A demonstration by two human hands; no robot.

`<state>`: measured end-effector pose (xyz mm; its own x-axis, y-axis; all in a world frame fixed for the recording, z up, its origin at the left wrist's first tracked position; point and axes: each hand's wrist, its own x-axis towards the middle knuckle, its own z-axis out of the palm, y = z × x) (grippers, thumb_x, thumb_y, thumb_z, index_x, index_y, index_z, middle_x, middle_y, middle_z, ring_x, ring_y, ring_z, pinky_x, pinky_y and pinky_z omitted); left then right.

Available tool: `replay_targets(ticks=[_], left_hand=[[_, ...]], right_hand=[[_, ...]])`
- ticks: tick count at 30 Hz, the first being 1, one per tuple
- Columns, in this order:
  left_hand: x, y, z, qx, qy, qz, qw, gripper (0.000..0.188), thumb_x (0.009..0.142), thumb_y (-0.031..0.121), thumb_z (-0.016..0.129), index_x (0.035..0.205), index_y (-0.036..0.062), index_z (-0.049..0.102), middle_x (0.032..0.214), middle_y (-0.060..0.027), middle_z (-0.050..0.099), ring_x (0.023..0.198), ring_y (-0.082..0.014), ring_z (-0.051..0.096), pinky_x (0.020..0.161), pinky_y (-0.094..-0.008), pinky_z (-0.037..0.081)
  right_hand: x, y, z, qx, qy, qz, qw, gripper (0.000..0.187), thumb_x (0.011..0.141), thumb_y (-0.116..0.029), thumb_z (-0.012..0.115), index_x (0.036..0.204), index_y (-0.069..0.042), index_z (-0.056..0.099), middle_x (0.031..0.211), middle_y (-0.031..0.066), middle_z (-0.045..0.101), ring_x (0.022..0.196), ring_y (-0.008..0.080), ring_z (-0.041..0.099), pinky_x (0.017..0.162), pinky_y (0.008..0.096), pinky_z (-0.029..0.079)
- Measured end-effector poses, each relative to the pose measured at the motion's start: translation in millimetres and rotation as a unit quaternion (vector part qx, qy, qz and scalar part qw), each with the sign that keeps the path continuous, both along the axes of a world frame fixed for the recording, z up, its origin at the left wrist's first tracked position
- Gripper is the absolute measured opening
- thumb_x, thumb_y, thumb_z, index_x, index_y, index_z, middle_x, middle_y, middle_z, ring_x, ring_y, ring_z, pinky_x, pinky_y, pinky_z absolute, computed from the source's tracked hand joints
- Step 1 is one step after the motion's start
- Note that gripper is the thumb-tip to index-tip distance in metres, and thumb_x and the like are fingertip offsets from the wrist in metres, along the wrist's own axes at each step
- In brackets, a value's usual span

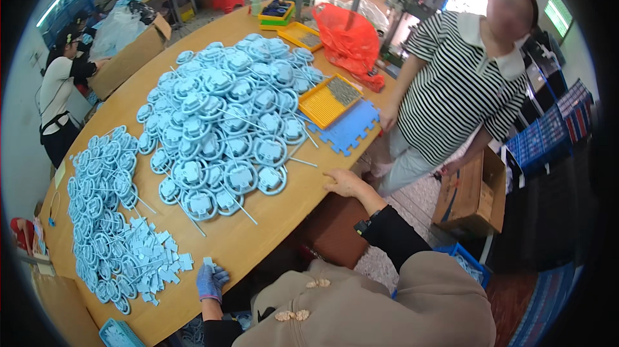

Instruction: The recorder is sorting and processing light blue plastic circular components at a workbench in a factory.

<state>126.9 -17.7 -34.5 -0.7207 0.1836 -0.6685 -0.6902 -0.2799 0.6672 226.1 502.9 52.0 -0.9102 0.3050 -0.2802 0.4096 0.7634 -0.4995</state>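
At the table's near edge, my left hand, in a blue-grey glove, is closed around a small light-blue flat plastic piece. Beside it lies a loose heap of similar flat pieces. My right hand is bare and rests on the table edge with fingers stretched out, holding nothing. Beyond it rises a large pile of light-blue round ring-shaped plastic parts, some with thin stalks. Another pile of these round parts spreads along the left side of the table.
Yellow trays hold small parts. One sits by a blue foam mat, near a red plastic bag. A person in a striped shirt stands at the right by a cardboard box. Another person works at far left.
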Motion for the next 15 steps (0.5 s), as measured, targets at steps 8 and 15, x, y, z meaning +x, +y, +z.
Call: replay_targets(ticks=[8, 15], left_hand=[[12.1, 11.2, -3.5, -0.061, 0.012, 0.032, 0.998, 0.019, 0.092, 0.028, 0.050, 0.094, 0.0099, 0.055, 0.069, -0.0064, 0.057, 0.058, -0.0250, 0.060, 0.047, -0.0372, 0.050], [23.9, 26.1, 31.5, -0.148, -0.032, 0.000, 0.989, 0.027, 0.095, 0.043, 0.046, 0.097, 0.0180, 0.056, 0.074, 0.0023, 0.051, 0.066, -0.0184, 0.052, 0.060, -0.0295, 0.045]], right_hand=[[-153.3, 67.7, -32.1, 0.072, 0.154, -0.080, 0.982, 0.048, 0.083, -0.014, 0.056, 0.127, -0.004, 0.042, 0.130, 0.0199, 0.046, 0.114, 0.0390, 0.048, 0.093, 0.0440, 0.043], [-177.8, 56.0, -37.1, -0.044, 0.002, -0.172, 0.984, 0.045, 0.085, -0.025, 0.054, 0.123, -0.002, 0.047, 0.121, 0.0253, 0.050, 0.112, 0.0390, 0.049, 0.091, 0.0463, 0.043]])
